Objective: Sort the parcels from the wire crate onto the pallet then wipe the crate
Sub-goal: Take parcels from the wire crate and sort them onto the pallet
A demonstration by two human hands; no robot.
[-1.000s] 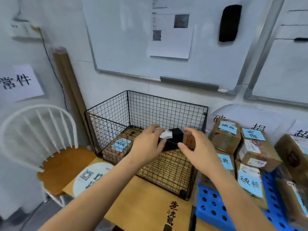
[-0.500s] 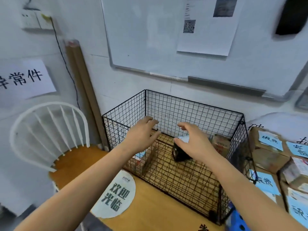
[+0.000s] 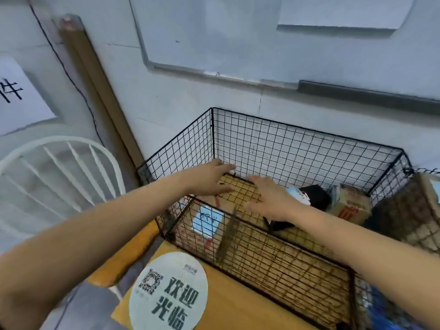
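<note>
Left hand and right hand open, empty, inside crate; parcel just below them.

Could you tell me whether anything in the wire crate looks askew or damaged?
The brown cardboard box in the right corner of the wire crate sits askew to its walls, top seemingly crumpled, though blur hides detail.

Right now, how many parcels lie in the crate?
3: a blue-labelled box at the left end, a black parcel behind the right hand, a brown box at the right end. The hand may hide others.
</note>
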